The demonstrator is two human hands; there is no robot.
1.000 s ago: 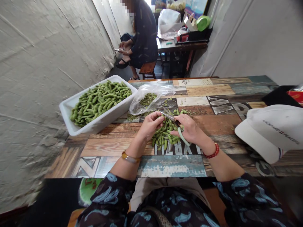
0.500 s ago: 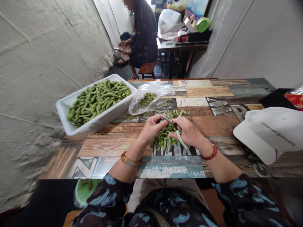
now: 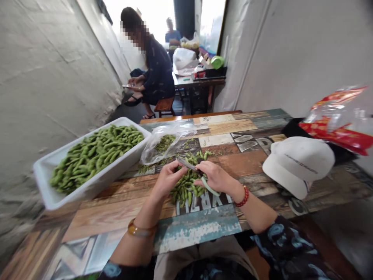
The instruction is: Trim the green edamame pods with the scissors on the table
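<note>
My right hand is closed around scissors with pale green handles. Their blades point left, toward my left hand, whose thumb and fingers are pinched together at the blade tips; what they pinch is too small to make out. Beneath and beyond both hands lies a pile of green pods on the patterned table. Just behind the pile, a clear plastic bag holds small green trimmings. A long white tub full of pods stands at the left.
A white cap rests at the right, beside a red and clear plastic package on something black. Past the table, a person in dark clothes sits on a wooden stool, holding a phone. Farther back are another table with bags and a second person.
The view has turned to the right and tilted up, so things appear farther left and lower. Both hands keep nearly the same pose over the pile, with the scissors still in my right hand.
</note>
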